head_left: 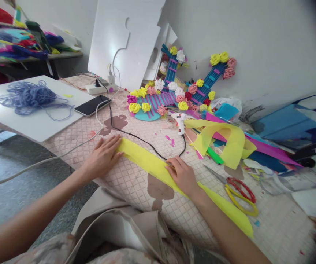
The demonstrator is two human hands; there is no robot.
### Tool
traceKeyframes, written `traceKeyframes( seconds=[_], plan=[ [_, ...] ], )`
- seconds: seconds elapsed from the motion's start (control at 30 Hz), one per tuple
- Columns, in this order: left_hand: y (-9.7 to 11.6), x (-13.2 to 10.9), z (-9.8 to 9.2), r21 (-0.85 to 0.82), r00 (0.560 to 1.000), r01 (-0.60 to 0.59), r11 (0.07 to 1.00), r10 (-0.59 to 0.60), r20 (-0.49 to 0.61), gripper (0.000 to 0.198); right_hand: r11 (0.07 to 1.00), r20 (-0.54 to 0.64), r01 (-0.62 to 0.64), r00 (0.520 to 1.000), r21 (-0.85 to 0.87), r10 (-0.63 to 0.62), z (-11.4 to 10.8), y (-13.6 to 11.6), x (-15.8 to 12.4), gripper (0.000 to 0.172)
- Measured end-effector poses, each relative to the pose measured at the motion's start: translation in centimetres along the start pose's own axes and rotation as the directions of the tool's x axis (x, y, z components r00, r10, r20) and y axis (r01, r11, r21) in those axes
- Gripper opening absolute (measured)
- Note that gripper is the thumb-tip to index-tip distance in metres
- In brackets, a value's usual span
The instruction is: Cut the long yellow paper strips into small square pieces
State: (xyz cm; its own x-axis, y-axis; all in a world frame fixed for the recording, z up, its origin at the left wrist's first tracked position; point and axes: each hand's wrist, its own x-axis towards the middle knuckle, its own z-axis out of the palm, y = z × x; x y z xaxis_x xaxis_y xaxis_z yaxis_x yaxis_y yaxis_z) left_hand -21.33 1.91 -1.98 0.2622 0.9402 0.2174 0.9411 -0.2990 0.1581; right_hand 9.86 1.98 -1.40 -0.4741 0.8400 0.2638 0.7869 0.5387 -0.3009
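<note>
A long yellow strip of paper (144, 160) lies slantwise across the table in front of me. My left hand (104, 154) rests at its far left end, fingers stretched out flat, the thumb along the edge. Further along the strip, my right hand (182, 174) has its fingers bent and pressed together on the paper's upper edge. Beyond the right wrist the strip runs on toward the lower right. Red and yellow handled scissors (237, 192) lie to the right of that hand. A white glue gun (179, 123) stands just behind the strip, its black cord looping close to the right fingers.
Paper-flower decorations (158, 102) lean against the wall. Loose yellow paper (229, 141) and coloured sheets lie at the right. A phone (92, 105), a power strip (100, 88) and a white board (37, 124) with blue yarn (31, 97) are at the left. A pale cable (50, 158) crosses the table edge.
</note>
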Motion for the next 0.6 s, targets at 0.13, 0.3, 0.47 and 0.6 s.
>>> traceKeyframes(
  seconds=[0.13, 0.3, 0.47, 0.6],
  plan=[
    [0.2, -0.1, -0.5, 0.028, 0.997, 0.057, 0.998, -0.055, -0.056, 0.054, 1.000, -0.006, -0.001, 1.000, -0.004, 0.001, 0.0, 0.0, 0.0, 0.013],
    [6.5, 0.4, -0.8, -0.113, 0.970, -0.244, 0.963, 0.241, -0.043, 0.045, 1.000, -0.005, 0.003, 1.000, -0.001, -0.003, 0.2, 0.1, 0.0, 0.013],
    [10.5, 2.2, -0.2, -0.263, 0.897, -0.406, 0.875, 0.436, 0.065, 0.040, 1.000, -0.013, 0.014, 1.000, -0.010, -0.015, 0.4, 0.3, 0.0, 0.016],
    [10.3, 3.0, 0.8, -0.280, 0.894, -0.411, 0.868, 0.444, 0.064, 0.038, 1.000, -0.021, 0.022, 1.000, -0.015, -0.022, 0.3, 0.3, 0.0, 0.017]
  ],
)
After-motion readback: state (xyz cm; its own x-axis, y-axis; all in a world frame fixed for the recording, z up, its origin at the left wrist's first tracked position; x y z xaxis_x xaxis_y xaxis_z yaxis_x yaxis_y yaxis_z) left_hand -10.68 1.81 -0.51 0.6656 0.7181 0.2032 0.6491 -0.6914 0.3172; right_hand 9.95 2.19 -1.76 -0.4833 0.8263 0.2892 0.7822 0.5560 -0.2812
